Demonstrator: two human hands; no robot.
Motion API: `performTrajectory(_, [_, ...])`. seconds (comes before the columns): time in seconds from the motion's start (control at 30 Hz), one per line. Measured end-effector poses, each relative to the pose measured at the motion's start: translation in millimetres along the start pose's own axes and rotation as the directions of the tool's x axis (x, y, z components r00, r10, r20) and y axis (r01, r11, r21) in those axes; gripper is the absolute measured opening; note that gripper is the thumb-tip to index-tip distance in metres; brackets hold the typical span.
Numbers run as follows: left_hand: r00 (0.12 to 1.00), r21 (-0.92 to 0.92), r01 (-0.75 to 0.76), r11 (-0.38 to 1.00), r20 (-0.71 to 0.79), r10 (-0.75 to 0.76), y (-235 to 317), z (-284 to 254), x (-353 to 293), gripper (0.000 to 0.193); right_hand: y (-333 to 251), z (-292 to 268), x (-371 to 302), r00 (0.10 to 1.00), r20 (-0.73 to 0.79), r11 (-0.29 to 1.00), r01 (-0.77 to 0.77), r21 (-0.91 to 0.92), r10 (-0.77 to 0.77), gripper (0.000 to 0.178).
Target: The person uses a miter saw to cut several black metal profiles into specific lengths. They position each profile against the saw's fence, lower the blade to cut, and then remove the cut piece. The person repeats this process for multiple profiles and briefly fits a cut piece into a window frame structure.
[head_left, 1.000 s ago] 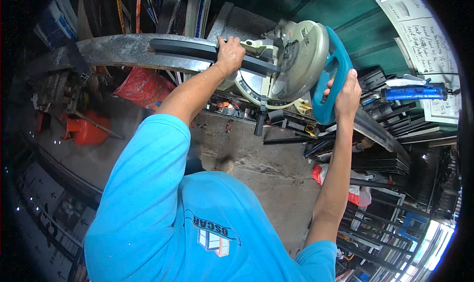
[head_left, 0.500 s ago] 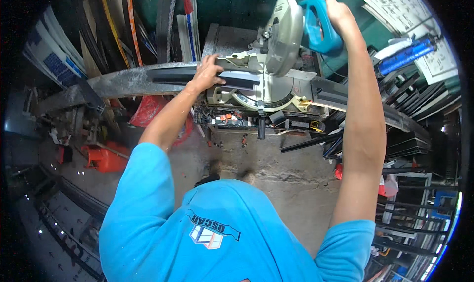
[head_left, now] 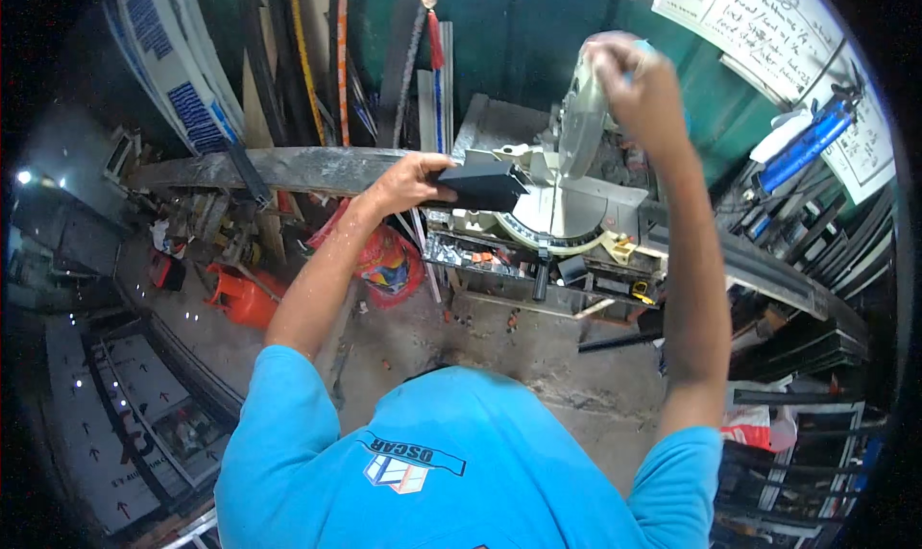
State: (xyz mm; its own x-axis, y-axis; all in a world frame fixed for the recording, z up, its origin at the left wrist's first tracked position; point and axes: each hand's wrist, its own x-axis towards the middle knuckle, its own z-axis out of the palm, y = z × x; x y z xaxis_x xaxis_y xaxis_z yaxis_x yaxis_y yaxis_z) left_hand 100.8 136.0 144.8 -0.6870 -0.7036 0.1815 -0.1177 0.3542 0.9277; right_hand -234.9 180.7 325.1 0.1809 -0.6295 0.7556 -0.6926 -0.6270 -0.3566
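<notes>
My left hand (head_left: 413, 184) is closed around a short dark box-shaped profile (head_left: 478, 184), thumb beneath and fingers above. The piece is tilted up, and its hollow cut end faces the mitre saw. Beside it stands that saw, with a pale round base (head_left: 557, 218) and a whitish blade guard (head_left: 581, 131) seen nearly edge-on. In front of the guard's top, my right hand (head_left: 639, 88) is bent at the fingers and smeared by motion. A bit of teal shows behind it; the saw's handle is mostly hidden, and whether I grip it is unclear.
A long grey rail (head_left: 298, 170) runs left from the saw. Beneath the saw, a cluttered tray (head_left: 480, 256) holds small parts and a yellow tape measure (head_left: 642, 292). An orange container (head_left: 245, 294) and a red bag (head_left: 389, 261) lie lower left. Several long profiles lean behind.
My left hand has raised and turned the dark profile, so its end shows. My right hand has shifted across the saw's handle toward the guard. The view has swung left.
</notes>
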Motion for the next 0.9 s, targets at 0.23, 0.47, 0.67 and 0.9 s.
performTrajectory(0.23, [0.98, -0.115, 0.176, 0.978, 0.113, -0.163, 27.0, 30.4, -26.7, 0.038, -49.7, 24.8, -108.3, 0.801, 0.534, 0.621, -0.57, 0.538, 0.272, 0.023])
performTrajectory(0.47, [0.941, -0.122, 0.273, 0.954, 0.243, -0.238, 15.0, 70.6, -43.7, 0.041, -47.9, 21.4, -154.5, 0.711, 0.593, 0.406, -0.703, 0.584, 0.378, 0.022])
performTrajectory(0.67, [0.926, -0.002, 0.265, 0.964, 0.279, -0.254, -0.8, 110.1, -63.9, 0.045, -41.2, 23.6, -192.4, 0.63, 0.584, 0.385, -0.776, 0.499, 0.512, 0.02])
performTrajectory(0.9, [0.885, 0.12, 0.354, 0.927, 0.277, -0.374, 0.8, 131.7, -116.6, 0.032, -44.1, 55.0, -244.2, 0.535, 0.716, 0.128, -0.831, 0.541, 0.449, 0.007])
